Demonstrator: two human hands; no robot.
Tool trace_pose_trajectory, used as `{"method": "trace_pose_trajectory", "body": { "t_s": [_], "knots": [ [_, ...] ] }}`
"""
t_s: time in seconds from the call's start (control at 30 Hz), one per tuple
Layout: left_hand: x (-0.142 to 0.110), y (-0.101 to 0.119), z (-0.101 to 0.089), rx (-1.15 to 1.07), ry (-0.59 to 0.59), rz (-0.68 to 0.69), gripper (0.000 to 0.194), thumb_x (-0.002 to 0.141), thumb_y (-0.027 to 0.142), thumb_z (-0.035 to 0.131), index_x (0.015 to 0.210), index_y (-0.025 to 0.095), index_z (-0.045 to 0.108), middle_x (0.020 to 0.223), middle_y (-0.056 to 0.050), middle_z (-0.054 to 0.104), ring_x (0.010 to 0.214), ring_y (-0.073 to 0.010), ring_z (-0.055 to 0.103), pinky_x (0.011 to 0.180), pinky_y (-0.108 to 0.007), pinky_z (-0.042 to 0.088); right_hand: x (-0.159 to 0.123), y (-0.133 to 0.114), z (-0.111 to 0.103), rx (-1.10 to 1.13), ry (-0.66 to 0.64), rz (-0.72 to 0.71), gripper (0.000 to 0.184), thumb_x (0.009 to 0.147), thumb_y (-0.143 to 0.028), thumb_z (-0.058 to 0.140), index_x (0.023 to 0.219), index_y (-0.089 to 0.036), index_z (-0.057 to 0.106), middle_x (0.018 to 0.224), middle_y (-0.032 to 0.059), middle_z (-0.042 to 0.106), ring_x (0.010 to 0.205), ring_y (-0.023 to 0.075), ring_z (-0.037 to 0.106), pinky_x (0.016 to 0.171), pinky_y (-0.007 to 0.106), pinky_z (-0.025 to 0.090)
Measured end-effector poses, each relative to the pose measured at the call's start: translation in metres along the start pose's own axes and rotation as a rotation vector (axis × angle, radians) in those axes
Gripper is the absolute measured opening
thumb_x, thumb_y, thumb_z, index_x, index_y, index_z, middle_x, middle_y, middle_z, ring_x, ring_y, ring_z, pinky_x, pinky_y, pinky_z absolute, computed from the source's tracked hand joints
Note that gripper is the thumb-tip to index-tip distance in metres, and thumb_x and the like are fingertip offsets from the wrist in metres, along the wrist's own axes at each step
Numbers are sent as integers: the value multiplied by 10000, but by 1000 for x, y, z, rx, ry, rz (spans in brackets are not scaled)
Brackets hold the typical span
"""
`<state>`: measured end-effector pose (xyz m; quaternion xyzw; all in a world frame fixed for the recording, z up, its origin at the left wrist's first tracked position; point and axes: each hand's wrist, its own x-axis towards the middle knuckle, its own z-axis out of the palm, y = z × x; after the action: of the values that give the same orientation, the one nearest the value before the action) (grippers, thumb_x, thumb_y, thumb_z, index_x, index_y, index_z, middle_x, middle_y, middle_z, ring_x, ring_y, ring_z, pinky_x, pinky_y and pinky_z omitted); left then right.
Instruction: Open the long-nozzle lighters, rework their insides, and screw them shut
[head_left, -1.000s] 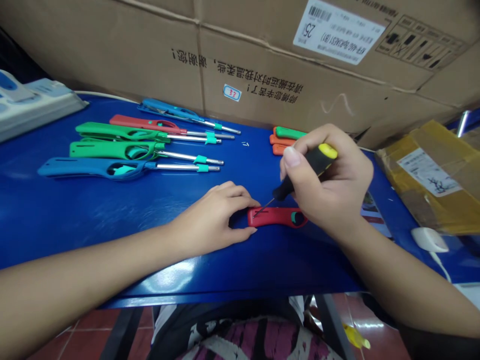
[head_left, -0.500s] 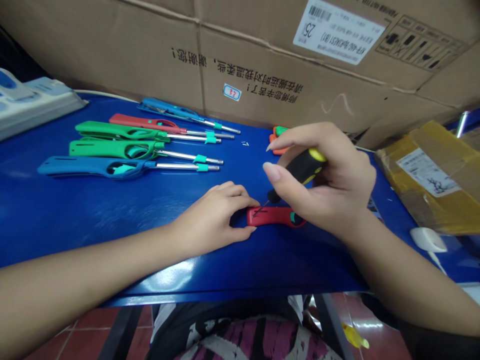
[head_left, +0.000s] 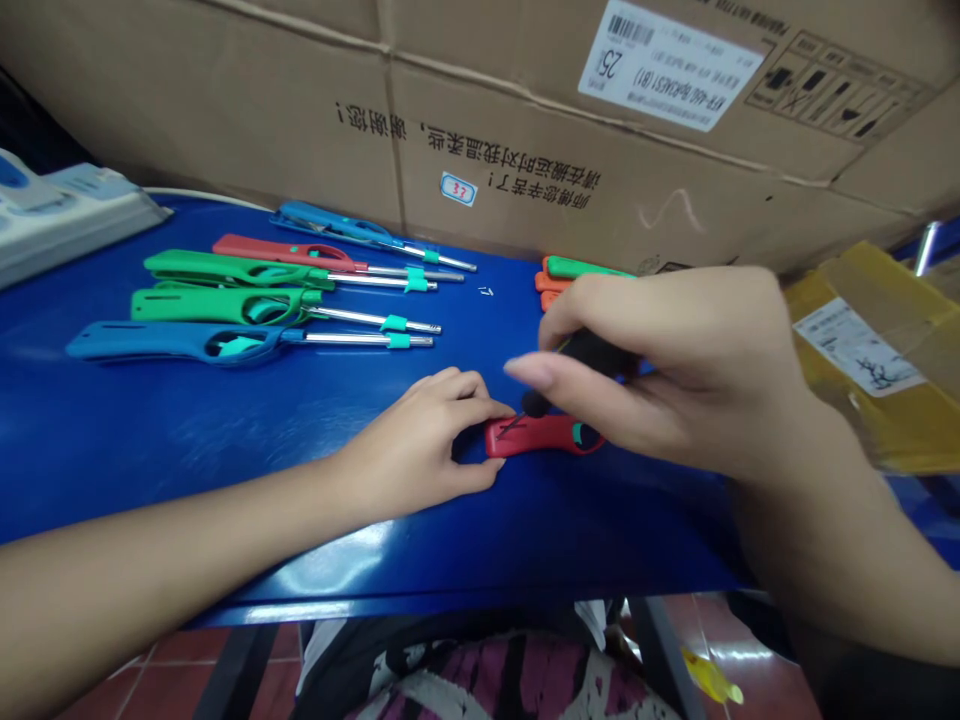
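A red lighter (head_left: 536,434) with a teal trigger lies flat on the blue table, its far end hidden behind my right hand. My left hand (head_left: 442,435) pinches the lighter's left end between thumb and fingers. Wrapped in my right hand (head_left: 675,370) is a screwdriver (head_left: 536,403) with a dark handle, mostly covered by the fingers. Its thin shaft slants down to the lighter's left end, where the tip meets the red casing. Small pale pins or screws (head_left: 486,291) lie on the table beyond my left hand.
Several long-nosed lighters in blue (head_left: 180,342), green (head_left: 225,305) and red (head_left: 289,250) lie at the left. Orange and green handles (head_left: 585,267) sit behind my right hand. A large cardboard box (head_left: 300,130) walls the back. A power strip (head_left: 71,215) and a taped parcel (head_left: 870,350) flank the table.
My right hand has rolled over around the screwdriver, its back now turned up and covering the yellow handle end. The screwdriver tip stays at the lighter's left end. My left hand holds steady.
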<state>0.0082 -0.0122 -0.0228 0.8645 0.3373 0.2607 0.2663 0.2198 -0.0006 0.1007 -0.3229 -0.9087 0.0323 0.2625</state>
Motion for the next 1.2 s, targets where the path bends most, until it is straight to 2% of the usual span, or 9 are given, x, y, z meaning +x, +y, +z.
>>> {"method": "trace_pose_trajectory", "body": {
  "t_s": [0.13, 0.27, 0.37, 0.57, 0.7, 0.8, 1.03, 1.1, 1.2],
  "knots": [
    [0, 0, 0, -3, -5, 0, 296, 875, 245, 722, 1170, 225, 742, 1018, -55, 653, 982, -264, 601, 887, -422, 503, -1, 3, -5, 223, -82, 49, 110, 967, -368, 649, 1025, -319, 729, 989, -30, 783, 820, 186, 724, 724, 320, 542],
    [-1, 0, 1, 32, 9, 23, 357, 861, 225, 726, 1218, 209, 720, 1065, -62, 668, 1000, -273, 609, 904, -428, 507, -2, 5, -4, 137, -95, 12, 128, 975, -406, 698, 1009, -286, 724, 873, -49, 763, 784, 158, 722, 721, 280, 519],
    [-1, -1, 0, 43, 5, 27, 361, 870, 245, 752, 1227, 205, 715, 1054, -52, 684, 987, -264, 620, 909, -414, 516, -1, 5, 1, -80, -87, -49, 338, 1033, -519, 604, 905, -213, 667, 732, -28, 686, 736, 160, 696, 659, 268, 466],
    [0, -4, 1, 8, 19, 76, 331, 953, 312, 734, 1258, 186, 713, 1151, -87, 726, 1062, -274, 649, 963, -429, 526, 0, 3, -4, 1, -200, -62, 328, 1079, -275, 388, 1334, -168, 564, 1145, 71, 741, 946, 200, 706, 773, 315, 513],
    [0, -1, 1, 40, 18, 68, 313, 933, 270, 740, 1237, 197, 724, 1062, -58, 719, 983, -256, 649, 897, -401, 544, -2, 3, -5, -34, -158, -104, 216, 1067, -412, 565, 1099, -216, 649, 889, -16, 733, 707, 129, 652, 660, 264, 449],
    [0, 1, 0, 75, 30, 60, 266, 938, 268, 725, 1196, 201, 731, 1052, -58, 705, 992, -261, 646, 883, -392, 545, -2, 2, -1, -145, -92, -98, 364, 1042, -535, 590, 878, -212, 629, 674, -50, 631, 634, 118, 608, 614, 260, 400],
    [0, -3, 2, 94, 17, 125, 243, 972, 306, 678, 1169, 172, 725, 1060, -89, 702, 1015, -277, 647, 868, -406, 559, -1, 3, -7, 41, -194, -162, 271, 1108, -283, 402, 1254, -179, 606, 1150, 51, 738, 952, 160, 711, 797, 283, 505],
    [1, -3, 2, 83, 15, 104, 206, 958, 296, 691, 1125, 184, 732, 1040, -71, 697, 994, -264, 648, 860, -396, 558, -1, 3, -6, 22, -194, -196, 237, 1114, -329, 458, 1234, -208, 623, 1111, 14, 748, 903, 138, 706, 781, 266, 494],
    [2, 1, 1, 59, 13, 53, 139, 944, 288, 700, 1056, 218, 744, 1017, -38, 690, 976, -246, 650, 858, -382, 552, -1, 2, -1, -108, -151, -192, 302, 1104, -467, 494, 1030, -226, 662, 819, -44, 705, 754, 129, 668, 661, 261, 434]
  ]
}}
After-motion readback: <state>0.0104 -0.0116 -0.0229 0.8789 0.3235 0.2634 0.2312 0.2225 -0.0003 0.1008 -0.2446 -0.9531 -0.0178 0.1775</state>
